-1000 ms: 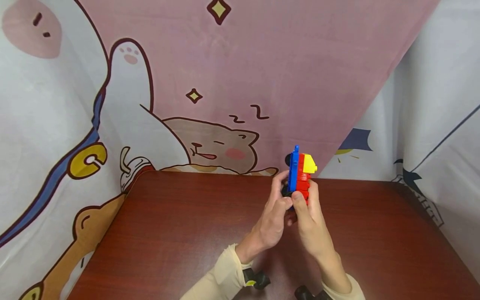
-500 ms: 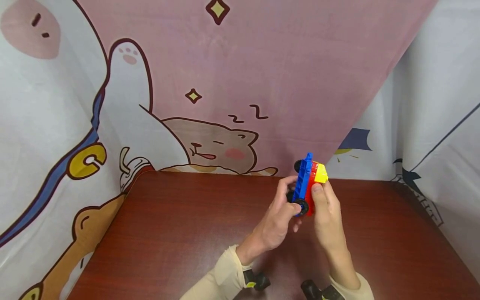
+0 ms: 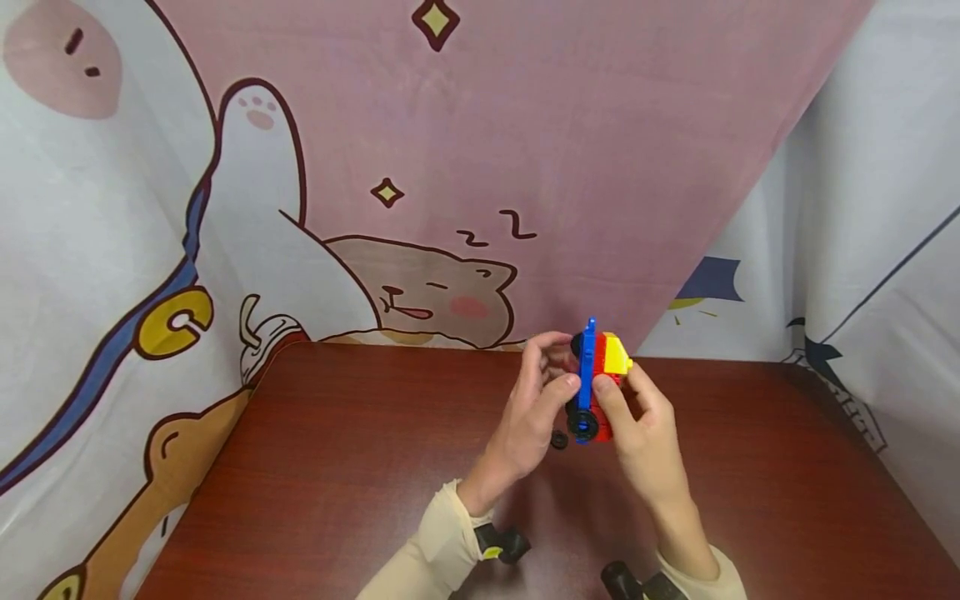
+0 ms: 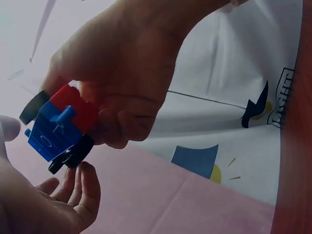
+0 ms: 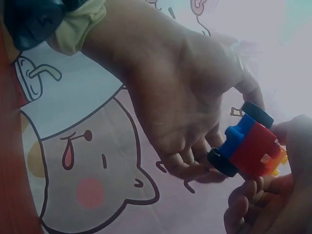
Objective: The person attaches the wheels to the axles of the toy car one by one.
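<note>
head view: toy car held up above the table
the right hand pinches it; the left hand curves beside its black wheels, whether gripping i cannot tell; this looks like wheel work, and the next move seems to call for a steady right-hand hold

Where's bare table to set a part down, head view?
Bare tabletop: a broad patch from its left edge to the left hand and left sleeve; another from the right hand to the right edge. Crowded: mid-right, where hands meet at the toy vehicle, a small black ring near; below, black wrist gear narrows the gap.
</note>
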A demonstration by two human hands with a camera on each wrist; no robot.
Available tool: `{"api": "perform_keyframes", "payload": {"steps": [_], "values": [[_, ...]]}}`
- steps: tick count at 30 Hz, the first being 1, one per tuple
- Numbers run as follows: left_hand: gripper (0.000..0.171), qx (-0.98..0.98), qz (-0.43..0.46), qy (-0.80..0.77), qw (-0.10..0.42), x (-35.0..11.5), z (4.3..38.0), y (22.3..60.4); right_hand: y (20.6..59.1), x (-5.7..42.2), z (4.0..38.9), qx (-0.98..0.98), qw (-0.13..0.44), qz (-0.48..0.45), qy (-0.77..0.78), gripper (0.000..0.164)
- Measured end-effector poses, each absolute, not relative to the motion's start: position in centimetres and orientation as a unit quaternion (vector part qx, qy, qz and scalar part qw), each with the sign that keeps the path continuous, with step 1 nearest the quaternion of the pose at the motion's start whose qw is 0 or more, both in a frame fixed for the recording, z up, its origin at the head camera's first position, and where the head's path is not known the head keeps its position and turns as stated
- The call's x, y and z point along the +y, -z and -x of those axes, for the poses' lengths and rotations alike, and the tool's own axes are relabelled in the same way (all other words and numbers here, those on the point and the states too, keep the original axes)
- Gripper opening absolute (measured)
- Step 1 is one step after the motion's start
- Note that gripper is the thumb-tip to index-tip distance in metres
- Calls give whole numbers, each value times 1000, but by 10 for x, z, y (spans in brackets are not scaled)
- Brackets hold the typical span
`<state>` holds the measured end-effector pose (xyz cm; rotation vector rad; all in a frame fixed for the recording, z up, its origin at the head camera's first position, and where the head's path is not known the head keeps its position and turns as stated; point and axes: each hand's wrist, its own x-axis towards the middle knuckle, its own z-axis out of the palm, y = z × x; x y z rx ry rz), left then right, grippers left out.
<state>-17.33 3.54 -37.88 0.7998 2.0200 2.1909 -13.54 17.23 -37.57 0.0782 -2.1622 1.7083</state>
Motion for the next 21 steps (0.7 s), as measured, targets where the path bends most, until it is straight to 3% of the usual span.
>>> {"api": "perform_keyframes", "payload": {"steps": [10, 21], "values": [[47, 638, -261, -723, 32, 29, 177, 376, 378, 172, 136, -797, 155, -55, -581, 20], [42, 679, -278, -674, 90, 28, 178, 377, 377, 177, 140, -777, 196, -28, -597, 22]]}}
